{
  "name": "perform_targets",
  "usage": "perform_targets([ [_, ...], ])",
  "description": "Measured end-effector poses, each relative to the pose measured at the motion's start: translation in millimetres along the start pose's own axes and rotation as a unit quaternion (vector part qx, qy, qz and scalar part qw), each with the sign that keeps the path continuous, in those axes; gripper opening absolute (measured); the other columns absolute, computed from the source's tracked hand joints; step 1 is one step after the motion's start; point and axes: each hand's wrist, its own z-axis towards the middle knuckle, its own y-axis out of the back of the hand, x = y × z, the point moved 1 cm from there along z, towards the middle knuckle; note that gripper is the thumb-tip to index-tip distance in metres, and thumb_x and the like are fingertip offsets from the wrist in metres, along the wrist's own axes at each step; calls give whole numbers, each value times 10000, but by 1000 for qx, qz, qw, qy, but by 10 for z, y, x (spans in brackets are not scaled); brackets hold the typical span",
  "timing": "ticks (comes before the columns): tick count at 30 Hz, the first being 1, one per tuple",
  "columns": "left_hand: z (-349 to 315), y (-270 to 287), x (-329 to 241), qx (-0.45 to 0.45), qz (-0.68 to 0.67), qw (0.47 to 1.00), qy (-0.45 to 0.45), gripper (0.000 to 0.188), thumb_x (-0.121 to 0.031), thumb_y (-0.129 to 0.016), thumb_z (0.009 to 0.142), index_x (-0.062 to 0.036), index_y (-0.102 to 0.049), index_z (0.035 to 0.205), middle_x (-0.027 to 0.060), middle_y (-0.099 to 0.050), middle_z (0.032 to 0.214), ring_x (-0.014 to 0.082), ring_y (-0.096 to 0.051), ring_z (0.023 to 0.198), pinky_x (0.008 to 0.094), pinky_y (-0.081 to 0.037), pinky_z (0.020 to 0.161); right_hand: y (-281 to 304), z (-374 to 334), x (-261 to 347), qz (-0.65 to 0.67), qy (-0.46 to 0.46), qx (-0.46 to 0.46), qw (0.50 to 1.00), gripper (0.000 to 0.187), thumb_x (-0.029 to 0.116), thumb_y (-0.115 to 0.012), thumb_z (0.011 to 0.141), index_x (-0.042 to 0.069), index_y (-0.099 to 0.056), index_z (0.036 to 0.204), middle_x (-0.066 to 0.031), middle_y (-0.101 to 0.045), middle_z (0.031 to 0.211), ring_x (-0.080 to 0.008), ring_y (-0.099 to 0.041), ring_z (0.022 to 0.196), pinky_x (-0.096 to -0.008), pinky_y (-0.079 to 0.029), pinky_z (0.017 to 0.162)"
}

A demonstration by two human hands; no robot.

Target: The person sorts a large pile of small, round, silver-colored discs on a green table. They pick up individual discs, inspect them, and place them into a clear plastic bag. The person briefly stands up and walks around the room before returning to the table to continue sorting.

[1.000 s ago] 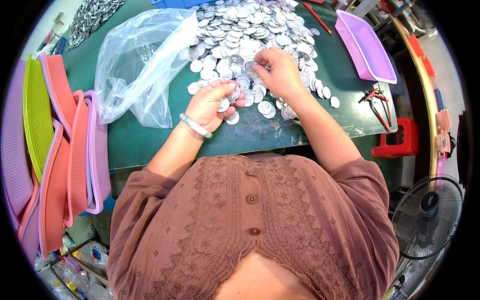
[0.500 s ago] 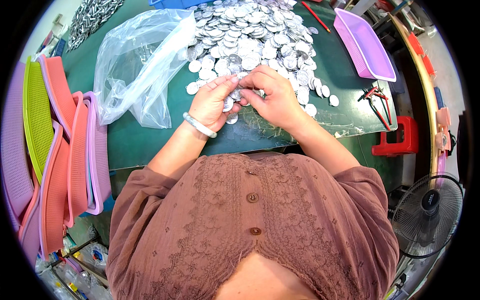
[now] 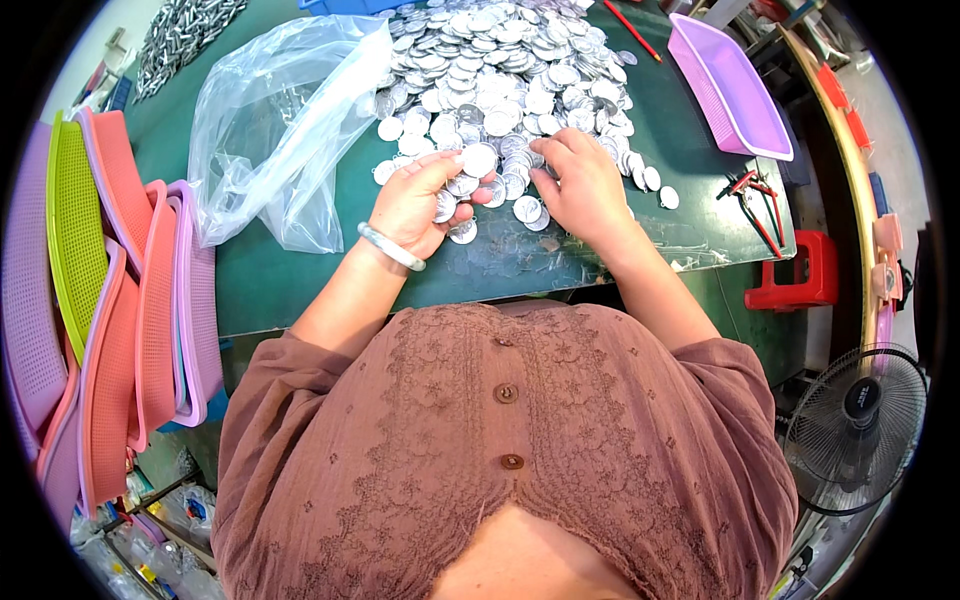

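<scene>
A large heap of round silver metal discs [image 3: 470,65], coin-like with raised patterns, spreads over the green table [image 3: 400,285]. Several such discs [image 3: 479,160] lie in my left hand [image 3: 412,203], whose thumb presses on the top one while the fingers curl beneath. Beyond the near edge of the heap, my right hand [image 3: 588,190] rests palm down at loose discs, its thumb and forefinger apart. Nothing shows between them, though the outer fingers are partly hidden. A few discs [image 3: 530,210] lie between my two hands.
A clear plastic bag [image 3: 270,150] lies left of the heap, with small metal pieces [image 3: 180,45] behind it. To the right are a purple basket [image 3: 725,90], a red pen-like stick [image 3: 632,32] and red-handled pliers [image 3: 760,210]. Stacked baskets [image 3: 110,300] stand left; a fan [image 3: 860,430] right.
My right hand has come away from my left hand and moved right, to the loose discs. My left hand has shifted slightly left, now showing the discs in it.
</scene>
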Motion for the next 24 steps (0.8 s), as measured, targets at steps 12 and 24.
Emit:
perform_targets([
  [12, 8, 104, 71, -7, -45, 999, 13, 122, -115, -517, 808, -42, -510, 906, 99, -580, 807, 165, -569, 678, 205, -424, 480, -18, -27, -9, 26, 14, 1, 1000, 212, 127, -644, 635, 79, -599, 837, -68, -507, 795, -259, -509, 781, -373, -395, 681],
  [24, -18, 223, 74, -12, -28, 999, 23, 153, -24, -498, 783, -19, -544, 929, 63, -576, 770, 135, -557, 636, 206, -421, 474, -135, -45, 276, 1, 63, 53, 997, 243, 179, -670, 616, 104, -593, 834, -47, -492, 816, -221, -484, 834, -353, -349, 712],
])
